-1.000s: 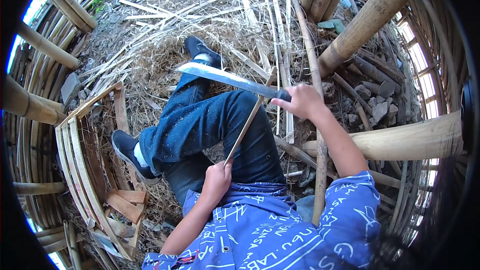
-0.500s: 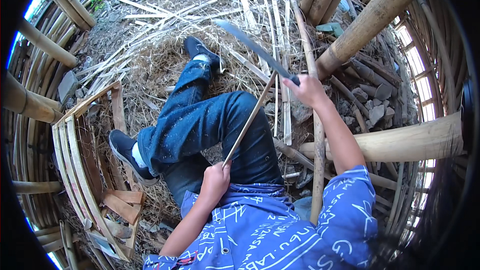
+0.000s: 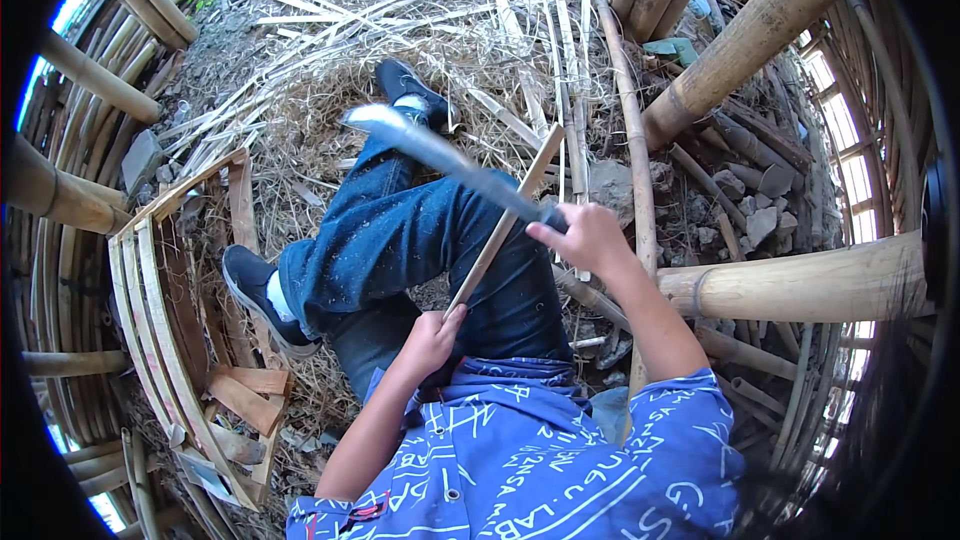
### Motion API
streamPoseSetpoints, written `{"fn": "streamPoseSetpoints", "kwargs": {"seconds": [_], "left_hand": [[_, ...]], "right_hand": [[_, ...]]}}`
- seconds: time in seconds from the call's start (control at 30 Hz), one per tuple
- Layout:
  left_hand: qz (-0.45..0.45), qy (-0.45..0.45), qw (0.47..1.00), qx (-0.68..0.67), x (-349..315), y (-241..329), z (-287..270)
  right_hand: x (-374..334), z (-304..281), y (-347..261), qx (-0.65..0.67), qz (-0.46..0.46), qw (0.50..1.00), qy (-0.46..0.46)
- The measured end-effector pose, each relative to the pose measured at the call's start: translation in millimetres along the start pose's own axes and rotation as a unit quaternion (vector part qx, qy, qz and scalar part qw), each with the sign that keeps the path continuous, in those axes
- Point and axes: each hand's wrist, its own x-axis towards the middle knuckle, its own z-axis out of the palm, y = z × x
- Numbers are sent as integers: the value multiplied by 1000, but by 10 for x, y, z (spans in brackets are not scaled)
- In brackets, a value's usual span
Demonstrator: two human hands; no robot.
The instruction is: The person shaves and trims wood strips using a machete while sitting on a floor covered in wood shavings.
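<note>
My left hand (image 3: 433,342) is closed round the lower end of a flat bamboo strip (image 3: 493,243), which slants up and to the right across my bent knee. In my right hand (image 3: 588,237) is the dark handle of a machete (image 3: 440,156). Its long blade points up and to the left and crosses the strip's upper half. The tip looks bright and slightly smeared by motion. Whether the edge touches the strip, I cannot tell. Blue jeans (image 3: 400,230) flecked with pale shavings cover my legs below the strip.
Split bamboo strips (image 3: 350,25) and shavings lie scattered beyond my feet. A slatted wooden crate (image 3: 150,310) stands on the left. To my right a long thin pole (image 3: 625,100) lies beside broken stones (image 3: 765,220) and thick bamboo posts (image 3: 760,35). Bamboo walls curve round both sides.
The machete has come down toward me along the strip, and its blade has swung to point more leftward. The strip has rolled to show its broad face. My left hand keeps its grip.
</note>
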Motion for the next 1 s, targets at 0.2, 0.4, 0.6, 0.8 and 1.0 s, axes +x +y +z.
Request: {"fn": "streamPoseSetpoints", "kwargs": {"seconds": [0.2, 0.4, 0.6, 0.8, 1.0], "left_hand": [[-23, -1, 1000, -18, 14, -54, 25], [5, 20, 1000, -10, -26, -66, 39], [4, 19, 1000, -20, -77, -140, 20], [-10, -3, 1000, -22, -67, -6, -20], [-1, 3, 1000, -20, -24, 50, 17]], "right_hand": [[159, -116, -36, -33, -18, 999, -25], [639, -427, 579, -14, 81, 994, 67], [311, -411, 377, 62, 87, 989, 100], [-86, 11, 238, 223, 69, 964, 124], [-403, 109, -296, 107, -52, 992, 52]]}}
